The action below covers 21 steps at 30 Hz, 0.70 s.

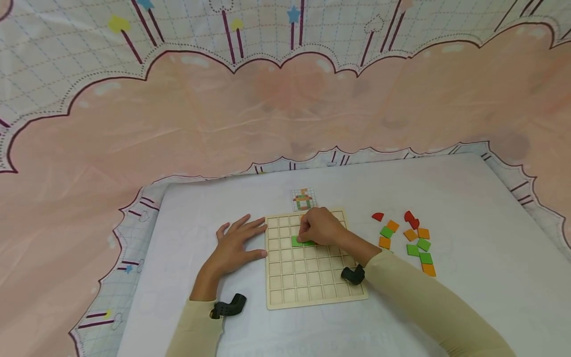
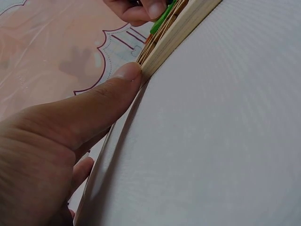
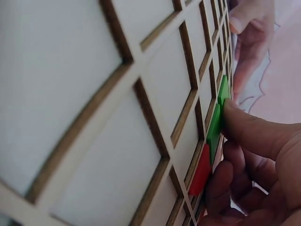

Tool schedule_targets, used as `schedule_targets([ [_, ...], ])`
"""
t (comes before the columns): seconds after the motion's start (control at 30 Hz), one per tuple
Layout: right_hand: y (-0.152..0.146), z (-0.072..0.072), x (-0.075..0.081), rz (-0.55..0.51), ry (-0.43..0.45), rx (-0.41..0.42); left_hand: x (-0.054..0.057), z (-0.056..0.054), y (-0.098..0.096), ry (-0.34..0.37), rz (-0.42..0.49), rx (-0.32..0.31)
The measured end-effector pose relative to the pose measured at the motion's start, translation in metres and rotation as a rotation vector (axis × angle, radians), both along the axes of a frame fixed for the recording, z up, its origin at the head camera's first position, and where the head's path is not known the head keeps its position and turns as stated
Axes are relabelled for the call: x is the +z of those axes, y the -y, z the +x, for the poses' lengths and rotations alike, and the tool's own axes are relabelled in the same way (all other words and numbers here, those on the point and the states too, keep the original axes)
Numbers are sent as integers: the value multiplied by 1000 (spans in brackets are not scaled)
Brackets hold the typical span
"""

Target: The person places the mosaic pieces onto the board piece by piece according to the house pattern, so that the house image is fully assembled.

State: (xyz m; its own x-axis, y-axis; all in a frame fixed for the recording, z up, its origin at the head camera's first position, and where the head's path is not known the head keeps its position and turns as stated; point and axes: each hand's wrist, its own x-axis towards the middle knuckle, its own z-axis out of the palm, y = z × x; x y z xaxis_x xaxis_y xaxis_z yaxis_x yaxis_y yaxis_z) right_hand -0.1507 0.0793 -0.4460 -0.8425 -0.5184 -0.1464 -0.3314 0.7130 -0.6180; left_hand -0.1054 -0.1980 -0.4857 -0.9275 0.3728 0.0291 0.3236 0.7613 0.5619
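A wooden grid board (image 1: 290,295) lies on the white tabletop. My left hand (image 1: 238,246) is beside its left edge, fingers spread, with thumb and fingertips right at the rim; in the left wrist view the thumb (image 2: 103,106) rests against the wooden edge. Over the board's upper part, my right hand (image 1: 322,225) has its fingers curled and its thumb at a green square tile (image 3: 214,132). Another green tile (image 3: 223,89) adjoins it, and a red piece (image 3: 201,172) sits on the other side. From above, the hand partly hides these pieces.
Behind the board lies a small printed pattern card (image 1: 304,199). To the right are scattered loose pieces: orange squares (image 1: 428,269), green squares (image 1: 413,250) and red rounded pieces (image 1: 377,216). A patterned peach cloth (image 1: 285,119) surrounds the white surface.
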Motion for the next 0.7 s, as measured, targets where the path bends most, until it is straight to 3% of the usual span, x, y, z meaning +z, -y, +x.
schedule_targets([
  [0.23,2,0,-2,15,-12,-7,-1,0,1,3,-6,0],
  [0.7,-4,2,-3,-27,46,-46,-1,-1,1,-4,-8,-5],
])
